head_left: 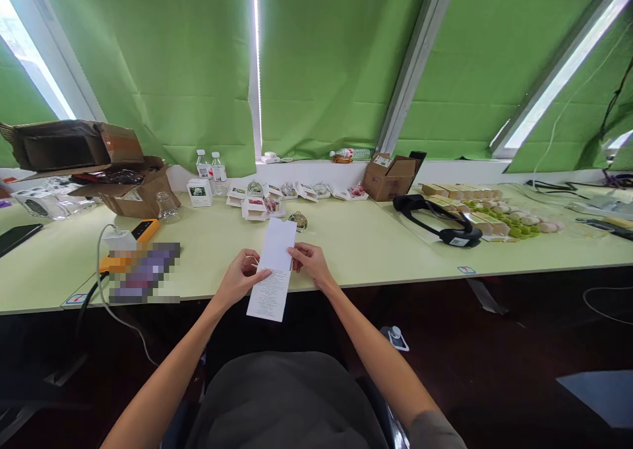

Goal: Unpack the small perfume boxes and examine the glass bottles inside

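Observation:
Over the table's front edge, a flat white printed carton (271, 287) is held upright between my two hands. It looks like a small folded-flat box: its upper part is blank and its lower part carries lines of small print. My left hand (241, 279) pinches its left edge, the thumb lying across the front. At the right edge, my right hand (310, 262) grips with thumb and fingers. Just behind the carton's top sits a round gold-coloured ornament (299, 220). Farther back are several small open white boxes (254, 206) with glass-like ornaments in or beside them.
A closed white box (200, 192) and two water bottles (218, 170) stand at back left. Brown cartons (131, 195), an orange power strip (146, 230) and a blurred-out phone are on the left. Rightward are a brown box (390, 177), a black headset (438, 221) and green-and-white items (519, 221).

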`<act>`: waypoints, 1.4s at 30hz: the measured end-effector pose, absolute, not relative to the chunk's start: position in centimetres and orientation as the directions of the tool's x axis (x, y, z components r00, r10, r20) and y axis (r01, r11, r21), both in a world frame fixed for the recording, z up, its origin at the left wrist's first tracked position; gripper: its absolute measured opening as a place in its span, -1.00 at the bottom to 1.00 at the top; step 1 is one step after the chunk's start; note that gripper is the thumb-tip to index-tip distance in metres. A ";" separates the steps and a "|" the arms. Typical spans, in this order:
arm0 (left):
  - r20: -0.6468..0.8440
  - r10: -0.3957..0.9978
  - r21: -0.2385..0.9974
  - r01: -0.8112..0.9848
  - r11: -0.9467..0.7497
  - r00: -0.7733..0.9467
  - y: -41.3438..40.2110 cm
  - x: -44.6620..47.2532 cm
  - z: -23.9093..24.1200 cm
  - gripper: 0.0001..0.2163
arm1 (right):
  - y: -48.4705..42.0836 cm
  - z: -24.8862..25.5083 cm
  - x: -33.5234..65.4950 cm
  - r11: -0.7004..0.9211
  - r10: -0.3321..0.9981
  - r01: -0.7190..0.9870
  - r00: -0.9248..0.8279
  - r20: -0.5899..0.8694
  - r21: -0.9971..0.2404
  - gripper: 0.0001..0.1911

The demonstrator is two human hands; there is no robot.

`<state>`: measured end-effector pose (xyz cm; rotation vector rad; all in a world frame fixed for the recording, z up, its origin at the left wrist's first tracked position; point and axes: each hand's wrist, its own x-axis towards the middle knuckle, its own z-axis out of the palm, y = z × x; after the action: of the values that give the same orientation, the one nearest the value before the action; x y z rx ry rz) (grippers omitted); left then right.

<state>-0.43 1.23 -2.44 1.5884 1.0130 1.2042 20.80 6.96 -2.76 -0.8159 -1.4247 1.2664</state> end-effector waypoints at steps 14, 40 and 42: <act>0.246 0.950 0.954 0.125 -0.272 0.191 1.2 -0.6 -2.2 -0.63 | 7.0 -2.8 20.8 0.190 0.940 -0.110 -0.267 0.213 -0.976 -0.59; 0.244 0.949 0.953 0.134 -0.273 0.200 1.3 -0.6 -2.3 -0.67 | 6.9 -2.8 20.7 0.202 0.939 -0.132 -0.256 0.230 -0.971 -0.51; 0.245 0.948 0.952 0.134 -0.274 0.201 1.3 -0.6 -2.2 -0.66 | 6.9 -2.9 20.7 0.203 0.937 -0.132 -0.262 0.232 -0.970 -0.52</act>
<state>-0.58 1.26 -2.25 1.6051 1.0477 1.1769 20.67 6.89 -2.86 -0.8228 -1.4259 1.2829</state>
